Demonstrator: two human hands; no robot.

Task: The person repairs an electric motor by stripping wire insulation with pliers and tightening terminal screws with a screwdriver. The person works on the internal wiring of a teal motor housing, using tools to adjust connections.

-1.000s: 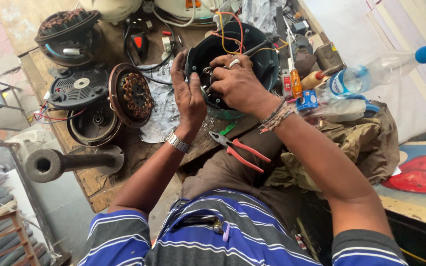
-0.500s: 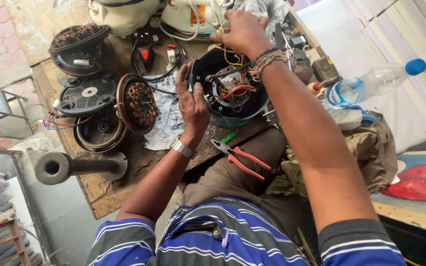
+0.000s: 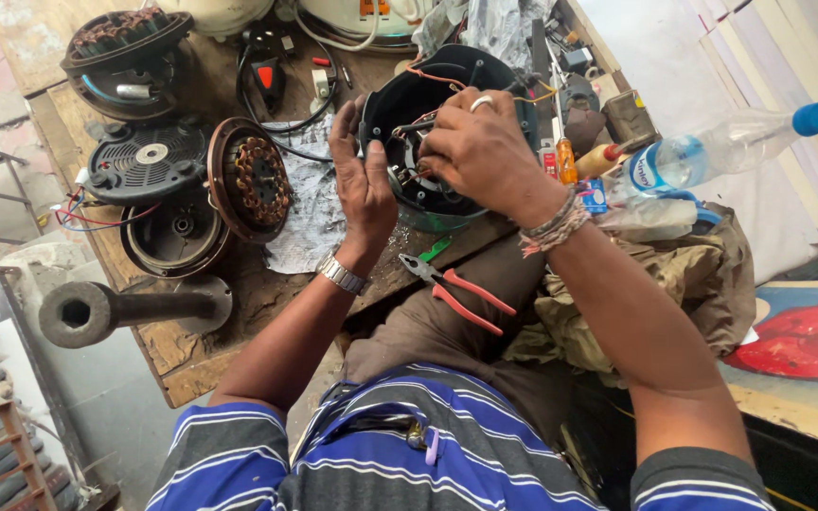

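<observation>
Worn wooden tabletop [image 3: 191,355], scratched and stained, cluttered with fan motor parts. Seated person in a blue striped shirt [image 3: 447,454] worked over it.

Black round motor housing [image 3: 447,123] sat at the near edge of the tabletop, tilted up toward the person, open side showing red and orange wiring inside. Left hand [image 3: 362,180] was pressed flat against the housing's left rim, fingers extended, steadying it; metal wristwatch [image 3: 343,274] on that wrist. Right hand [image 3: 485,151] was curled over the open face, fingertips pinched down among the wires; exactly what they gripped was hidden. Ring on one finger, thread bracelets [image 3: 553,225] at the wrist. Hands close together, both on the housing.

Red-handled pliers [image 3: 456,291] lay on the person's lap just below the housing, jaws toward the tabletop edge. Crumpled grey paper [image 3: 310,203] lay under and left of the housing.

Left of that: stator with copper windings [image 3: 248,180] leaning upright, black vented cover [image 3: 149,161], round black end cap [image 3: 177,232] touching it below. Another wound motor part [image 3: 125,43] at the far left corner. Heavy metal cylinder tool [image 3: 125,310] lay near the front left edge.

Right side: clear plastic bottle with blue cap [image 3: 712,151] lying on its side, orange-handled screwdriver [image 3: 565,156] beside the housing, olive cloth bag [image 3: 665,284] below.
</observation>
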